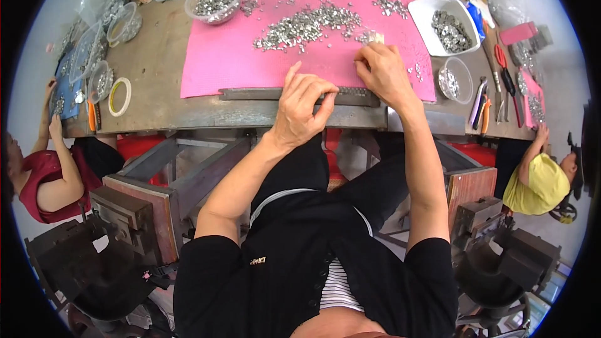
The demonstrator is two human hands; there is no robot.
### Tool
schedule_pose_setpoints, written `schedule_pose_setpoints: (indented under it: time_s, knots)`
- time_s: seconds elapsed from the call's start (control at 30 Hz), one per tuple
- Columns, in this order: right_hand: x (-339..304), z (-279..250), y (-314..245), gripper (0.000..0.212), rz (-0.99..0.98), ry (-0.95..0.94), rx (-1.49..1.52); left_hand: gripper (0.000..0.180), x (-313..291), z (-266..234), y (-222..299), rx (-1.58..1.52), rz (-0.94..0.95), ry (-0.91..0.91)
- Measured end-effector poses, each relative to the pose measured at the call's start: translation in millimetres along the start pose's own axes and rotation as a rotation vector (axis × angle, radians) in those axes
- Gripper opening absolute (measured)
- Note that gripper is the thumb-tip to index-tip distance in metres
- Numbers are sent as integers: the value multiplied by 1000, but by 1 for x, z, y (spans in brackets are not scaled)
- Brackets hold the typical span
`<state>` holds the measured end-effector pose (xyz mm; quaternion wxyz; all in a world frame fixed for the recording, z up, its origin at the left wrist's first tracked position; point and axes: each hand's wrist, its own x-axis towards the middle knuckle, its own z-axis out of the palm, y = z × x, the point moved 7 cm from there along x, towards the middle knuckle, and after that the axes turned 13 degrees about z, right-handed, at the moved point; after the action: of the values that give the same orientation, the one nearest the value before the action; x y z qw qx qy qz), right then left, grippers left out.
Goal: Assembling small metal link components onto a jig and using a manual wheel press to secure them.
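A brown desk [159,44] spans the workroom, with a pink mat [225,66] spread over its middle. Along the mat's near edge lies a long dark bar [250,94], small metal pieces [355,92] lined up on its right part. The left hand [302,105] is at the bar, its grip loosely curled, one finger raised, thumb and fingertips close together by the pieces; whether it has hold of one cannot be told. The right hand [383,74] is just beyond the bar, low over the mat, its grip drawn in with fingertips bunched; what they may pinch is hidden. Farther out on the mat is a loose silvery pile [307,27]. Around it stand a round clear tub [193,10] and a white tray [416,25], both holding metal bits. A tape roll [129,97] lies left, red-handled pliers [500,56] right. At either side sits another person, one in dark red [47,181], one in yellow [535,184].
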<state>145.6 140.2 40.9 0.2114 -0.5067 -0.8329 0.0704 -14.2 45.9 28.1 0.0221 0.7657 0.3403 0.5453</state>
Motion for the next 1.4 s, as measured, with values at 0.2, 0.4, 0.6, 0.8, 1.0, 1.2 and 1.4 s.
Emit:
schedule_pose_setpoints:
  time_s: [0.2,0.4,0.6,0.8,1.0,1.2,1.4]
  knots:
    - [-8,4,9,8,39,77,166,18,0,2,-3,10,9,11]
    - [-13,3,5,7,65,96,125,19,-1,4,-2,9,2,2]
    - [-45,-12,-11,11,91,4,371,19,-1,3,-1,29,12,-17]
    - [-56,-14,-24,16,-61,99,280,19,1,5,0,52,30,-11]
    - [-60,-15,-29,15,-104,96,203,19,0,6,1,50,28,-21]
    - [-67,-31,11,13,126,142,419,19,-1,7,0,39,35,-30]
    - [-67,-118,106,12,369,439,39,20,-2,5,-1,55,39,-24]
